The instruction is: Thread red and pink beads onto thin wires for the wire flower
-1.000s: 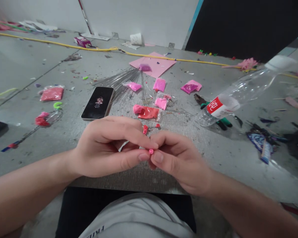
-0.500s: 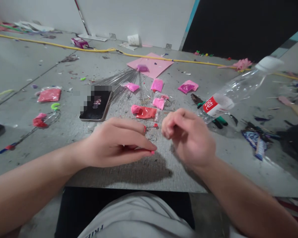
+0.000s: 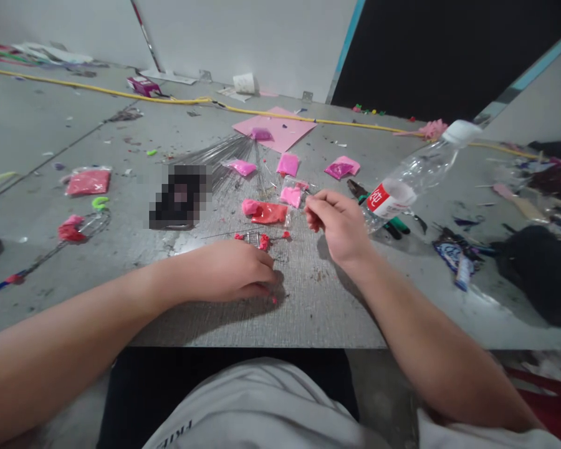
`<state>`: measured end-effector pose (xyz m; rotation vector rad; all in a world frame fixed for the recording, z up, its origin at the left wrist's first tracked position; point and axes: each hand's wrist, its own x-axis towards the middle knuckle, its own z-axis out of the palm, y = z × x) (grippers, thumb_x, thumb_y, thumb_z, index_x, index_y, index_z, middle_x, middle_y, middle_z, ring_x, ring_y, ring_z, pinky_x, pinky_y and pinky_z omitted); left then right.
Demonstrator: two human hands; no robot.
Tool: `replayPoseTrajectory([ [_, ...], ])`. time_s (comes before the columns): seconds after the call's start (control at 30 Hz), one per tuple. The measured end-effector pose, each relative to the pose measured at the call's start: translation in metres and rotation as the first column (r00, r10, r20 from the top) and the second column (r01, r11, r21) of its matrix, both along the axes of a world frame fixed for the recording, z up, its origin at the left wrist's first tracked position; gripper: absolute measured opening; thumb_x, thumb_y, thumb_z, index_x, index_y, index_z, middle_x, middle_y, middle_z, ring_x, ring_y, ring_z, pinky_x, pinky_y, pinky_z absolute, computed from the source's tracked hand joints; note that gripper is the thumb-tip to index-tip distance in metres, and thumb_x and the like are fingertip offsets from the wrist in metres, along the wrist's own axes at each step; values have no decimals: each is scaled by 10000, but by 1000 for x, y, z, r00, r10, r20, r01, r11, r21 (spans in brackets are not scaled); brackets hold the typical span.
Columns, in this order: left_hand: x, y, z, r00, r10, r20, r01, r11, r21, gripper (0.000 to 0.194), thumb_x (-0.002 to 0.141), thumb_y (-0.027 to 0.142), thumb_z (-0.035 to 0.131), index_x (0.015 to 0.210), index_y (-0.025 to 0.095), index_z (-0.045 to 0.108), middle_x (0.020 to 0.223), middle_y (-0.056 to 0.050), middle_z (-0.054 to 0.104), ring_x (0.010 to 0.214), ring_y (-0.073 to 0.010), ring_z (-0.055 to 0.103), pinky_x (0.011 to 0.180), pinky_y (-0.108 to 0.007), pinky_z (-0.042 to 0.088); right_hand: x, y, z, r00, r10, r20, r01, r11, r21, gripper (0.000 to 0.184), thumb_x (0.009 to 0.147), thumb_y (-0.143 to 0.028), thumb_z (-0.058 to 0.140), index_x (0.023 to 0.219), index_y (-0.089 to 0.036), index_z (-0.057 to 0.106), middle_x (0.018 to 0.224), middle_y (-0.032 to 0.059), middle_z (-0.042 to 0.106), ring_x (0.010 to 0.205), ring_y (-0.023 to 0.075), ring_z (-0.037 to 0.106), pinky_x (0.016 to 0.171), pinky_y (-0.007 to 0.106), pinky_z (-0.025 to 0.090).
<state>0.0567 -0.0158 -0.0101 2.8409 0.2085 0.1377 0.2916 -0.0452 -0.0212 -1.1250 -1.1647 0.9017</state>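
My left hand (image 3: 234, 269) hovers low over the front of the table, palm down, with thumb and fingers apart and nothing visible in them. Just off its fingertips lies a tiny pink clay piece (image 3: 274, 300). Beyond the knuckles are small red clay bits (image 3: 263, 241) on thin wires. My right hand (image 3: 341, 227) is pinched closed beside a bag of pink clay (image 3: 290, 196) and some wire ends; what its fingertips hold, if anything, I cannot make out. A red clay bag (image 3: 268, 213) with a pink lump (image 3: 250, 207) at its end lies between the hands.
A clear plastic bottle (image 3: 421, 168) leans over green-handled pliers (image 3: 396, 227) on the right. A blurred phone (image 3: 180, 196) lies left of fanned wires (image 3: 215, 151). Further back are pink paper (image 3: 292, 128) and a yellow cable (image 3: 163, 98). A red-pink clay flower (image 3: 71, 229) lies left.
The hands have parted. The tiny pink piece, pinched between them earlier, now lies on the table by my left hand, whose fingers have loosened. My right hand has moved forward to the wires.
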Motion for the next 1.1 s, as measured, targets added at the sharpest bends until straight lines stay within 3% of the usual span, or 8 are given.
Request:
replayPoseTrajectory([
  [0.1,-1,8,7,999,-11,-41,11,1000,-10,161,989,242,620,1055,233,767,903,-43,747,794,-186,693,671,-286,481,-1,-3,1,994,-20,105,17,999,33,244,925,-320,667,707,-213,658,609,-34,598,555,98,517,525,245,401],
  [0.27,-4,32,8,901,337,271,-359,933,32,235,984,265,569,1080,164,759,992,-100,698,875,-212,676,774,-324,525,-4,-9,4,926,-128,354,44,970,238,259,956,-297,636,714,-216,591,582,-52,482,547,105,422,537,273,357],
  [0.43,-12,62,-11,856,410,314,-488,842,229,518,960,408,623,1429,187,619,1284,-177,641,1152,-327,631,1019,-490,494,-6,-12,3,797,-168,581,-82,921,380,229,973,-243,621,750,-211,580,631,-41,534,582,108,465,584,292,371],
  [0.57,-12,76,-21,883,417,217,-456,872,178,365,970,375,611,1261,182,716,1159,-136,712,1054,-277,679,971,-432,524,-6,-11,2,764,-140,630,-153,909,388,211,968,-207,623,761,-207,587,638,-41,548,594,107,474,593,287,374],
  [0.7,-7,70,-13,823,399,405,-486,863,136,227,941,339,674,1075,177,759,1131,-115,744,1078,-270,685,1000,-443,533,-6,-10,1,762,-134,634,-168,904,393,219,974,-221,623,756,-208,595,639,-39,562,599,111,492,599,284,392],
  [0.87,-1,40,5,710,426,561,-366,904,-222,213,905,290,749,1096,195,758,1202,-94,736,1039,-202,725,841,-316,620,-9,-13,3,791,-183,584,-116,892,437,89,980,-242,627,899,-214,650,735,-17,651,629,119,565,613,284,459],
  [0.97,3,25,9,694,469,546,-198,853,-482,176,869,256,789,1032,201,749,1172,-82,736,1032,-196,743,839,-307,650,-14,-18,4,797,-161,583,-154,878,453,122,977,-218,628,1092,-220,668,906,24,732,748,142,659,629,282,513],
  [1.1,7,17,10,698,491,522,-84,780,-620,162,851,214,798,1002,202,741,1124,-75,753,1030,-200,755,871,-326,659,-19,-24,4,750,-177,638,-239,826,510,217,989,-181,622,1200,-204,667,1090,79,782,897,174,720,717,305,570],
])
